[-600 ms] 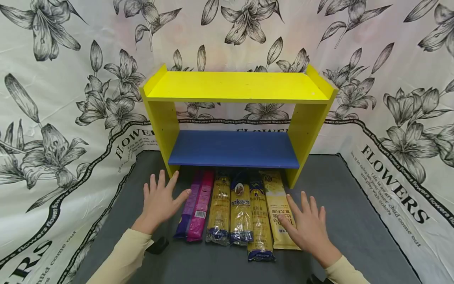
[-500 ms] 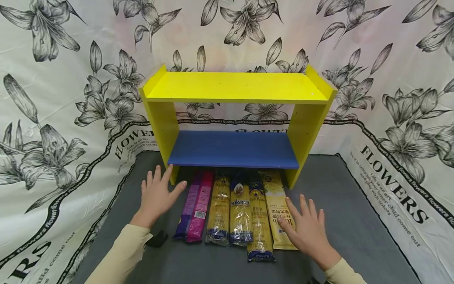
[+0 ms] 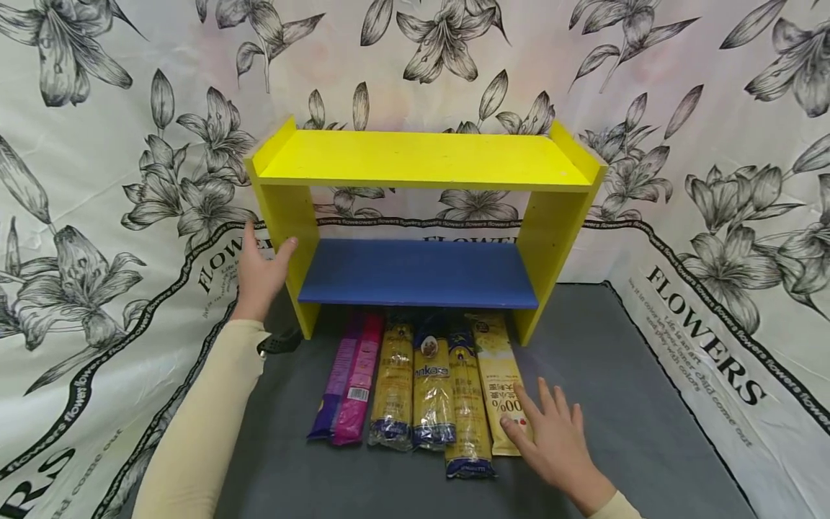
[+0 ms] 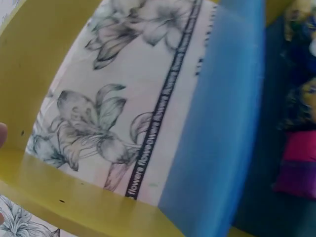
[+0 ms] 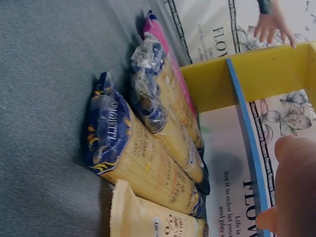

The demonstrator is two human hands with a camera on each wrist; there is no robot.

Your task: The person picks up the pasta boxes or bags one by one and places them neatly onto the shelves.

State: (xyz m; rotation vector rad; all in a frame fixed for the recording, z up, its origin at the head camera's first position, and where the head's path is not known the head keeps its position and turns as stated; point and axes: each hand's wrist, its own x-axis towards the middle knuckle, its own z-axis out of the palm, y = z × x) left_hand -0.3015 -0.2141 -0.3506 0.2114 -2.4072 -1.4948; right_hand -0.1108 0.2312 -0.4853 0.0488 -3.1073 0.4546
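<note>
A small shelf unit with a yellow top (image 3: 421,158), yellow sides and a blue middle board (image 3: 418,274) stands at the back. My left hand (image 3: 261,277) is beside its left side panel (image 3: 295,245), fingers up and thumb spread toward the panel's front edge; contact cannot be told. My right hand (image 3: 554,443), fingers spread, is over the lower right edge of a pale yellow pasta packet (image 3: 496,367). Left of it lie three clear spaghetti packs, the longest (image 3: 468,404) nearest, then a pink packet (image 3: 359,382) and a purple packet (image 3: 333,382). Their far ends reach under the blue board.
A dark grey cloth (image 3: 622,404) covers the table. White flower-printed fabric (image 3: 687,238) hangs behind the shelf and along both sides. A black strap (image 3: 283,341) is at my left wrist.
My left hand has moved up and forward from beside the purple packet to the shelf's left side. My right hand has shifted slightly down and left in the view, which has turned a little.
</note>
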